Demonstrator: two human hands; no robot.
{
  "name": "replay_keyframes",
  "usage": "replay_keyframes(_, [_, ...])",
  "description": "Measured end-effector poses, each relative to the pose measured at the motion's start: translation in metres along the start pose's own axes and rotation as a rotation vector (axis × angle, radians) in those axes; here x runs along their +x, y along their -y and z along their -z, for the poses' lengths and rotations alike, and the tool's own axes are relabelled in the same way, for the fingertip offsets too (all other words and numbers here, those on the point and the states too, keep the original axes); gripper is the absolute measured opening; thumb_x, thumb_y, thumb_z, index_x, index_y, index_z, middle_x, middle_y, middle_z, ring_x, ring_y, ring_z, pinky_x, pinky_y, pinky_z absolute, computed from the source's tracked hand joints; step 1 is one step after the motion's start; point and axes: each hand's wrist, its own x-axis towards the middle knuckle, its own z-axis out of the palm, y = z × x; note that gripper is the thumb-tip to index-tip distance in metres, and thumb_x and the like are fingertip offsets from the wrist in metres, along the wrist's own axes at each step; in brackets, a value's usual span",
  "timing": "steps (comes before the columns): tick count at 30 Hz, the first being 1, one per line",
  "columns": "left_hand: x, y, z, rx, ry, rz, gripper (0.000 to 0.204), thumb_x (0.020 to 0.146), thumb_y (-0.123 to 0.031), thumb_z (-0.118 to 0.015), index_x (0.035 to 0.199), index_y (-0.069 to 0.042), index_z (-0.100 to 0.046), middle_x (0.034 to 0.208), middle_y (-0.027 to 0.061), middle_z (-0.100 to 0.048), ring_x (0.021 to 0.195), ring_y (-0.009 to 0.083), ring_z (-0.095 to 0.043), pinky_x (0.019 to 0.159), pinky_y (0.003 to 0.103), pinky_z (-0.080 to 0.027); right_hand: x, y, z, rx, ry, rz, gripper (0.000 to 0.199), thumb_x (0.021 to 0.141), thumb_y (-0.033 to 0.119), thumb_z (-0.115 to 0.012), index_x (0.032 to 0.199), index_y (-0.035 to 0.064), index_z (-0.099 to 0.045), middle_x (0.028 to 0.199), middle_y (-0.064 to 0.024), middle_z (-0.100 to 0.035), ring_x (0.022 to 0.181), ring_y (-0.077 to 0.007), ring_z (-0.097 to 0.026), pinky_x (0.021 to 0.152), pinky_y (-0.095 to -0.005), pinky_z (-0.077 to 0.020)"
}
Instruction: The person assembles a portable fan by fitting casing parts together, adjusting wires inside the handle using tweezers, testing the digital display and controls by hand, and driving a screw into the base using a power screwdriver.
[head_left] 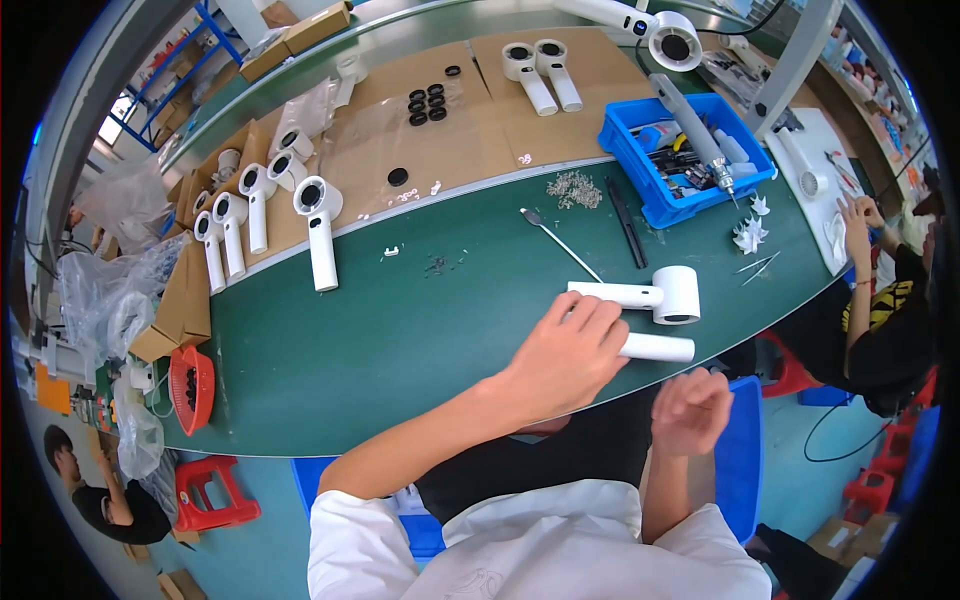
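My left hand (568, 352) is closed around a white tube-shaped handle (657, 347), whose right end sticks out past my fingers over the bench's near edge. Just beyond it lies a white handheld fan (676, 296) with a round head, its handle partly behind my fingertips. My right hand (690, 412) hovers off the near edge, fingers curled and slightly blurred; what they hold, if anything, is hidden. Past the fan are a thin white stick with a dark tip (560, 243) and a black pen-like tool (627, 222).
Several white handheld fans (320, 235) stand or lie at the left and back. A pile of small screws (574, 190) sits mid-bench. A blue bin (650, 205) of tools, with an electric screwdriver (692, 125) across it, is at right. Tweezers (762, 268) lie near a co-worker's hands (858, 220).
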Motion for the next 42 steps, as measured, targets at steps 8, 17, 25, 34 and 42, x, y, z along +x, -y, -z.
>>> replay_keyframes(8, [-0.023,0.048,0.058,0.280,-0.338,-0.250,0.031,0.073,-0.017,-0.077,0.103,-0.012,-0.068,0.105,0.0043,-0.059,0.101,0.0230,-0.059,0.097,0.049,-0.045,0.063,0.008,-0.039,0.096,0.351,-0.906,0.055,0.100,0.049,-0.037,0.106,-0.0030,-0.054,0.073,-0.0125,-0.062,0.056,-0.0223,-0.064,0.050,-0.0304,-0.0548])
replay_keyframes(17, [-0.036,0.111,0.060,0.015,-0.851,0.426,0.053,0.091,-0.017,-0.063,0.140,-0.004,-0.044,0.137,0.0153,-0.048,0.126,0.0300,-0.050,0.109,0.044,-0.034,0.116,-0.084,-0.140,0.190,0.578,-0.893,0.046,0.092,0.024,-0.064,0.124,0.0012,-0.040,0.101,-0.0120,-0.058,0.079,-0.0158,-0.061,0.056,-0.0293,-0.0546])
replay_keyframes(25, [-0.055,0.112,0.042,-1.056,-0.623,0.631,0.063,0.102,-0.041,-0.042,0.148,0.000,-0.028,0.139,0.0134,-0.045,0.119,0.0210,-0.050,0.096,0.035,-0.045,0.090,-0.118,-0.144,0.298,0.645,-1.165,0.060,0.102,0.054,-0.018,0.122,0.0050,-0.046,0.087,-0.0081,-0.056,0.070,-0.0158,-0.052,0.057,-0.0294,-0.0457])
replay_keyframes(34, [-0.052,0.107,0.038,-0.968,-0.662,0.575,0.066,0.100,-0.042,-0.048,0.147,0.000,-0.029,0.125,0.0152,-0.056,0.112,0.0210,-0.055,0.092,0.034,-0.048,0.089,-0.112,-0.134,0.423,0.559,-1.267,0.055,0.102,0.048,-0.020,0.123,0.0045,-0.046,0.083,-0.0099,-0.054,0.067,-0.0182,-0.051,0.056,-0.0318,-0.0440])
replay_keyframes(42, [-0.051,0.105,0.040,-0.893,-0.658,0.525,0.068,0.099,-0.042,-0.049,0.148,0.000,-0.027,0.128,0.0153,-0.055,0.113,0.0196,-0.054,0.091,0.032,-0.047,0.087,-0.114,-0.132,0.391,0.615,-1.197,0.053,0.102,0.048,-0.020,0.121,0.0065,-0.046,0.084,-0.0102,-0.055,0.068,-0.0186,-0.053,0.059,-0.0317,-0.0457])
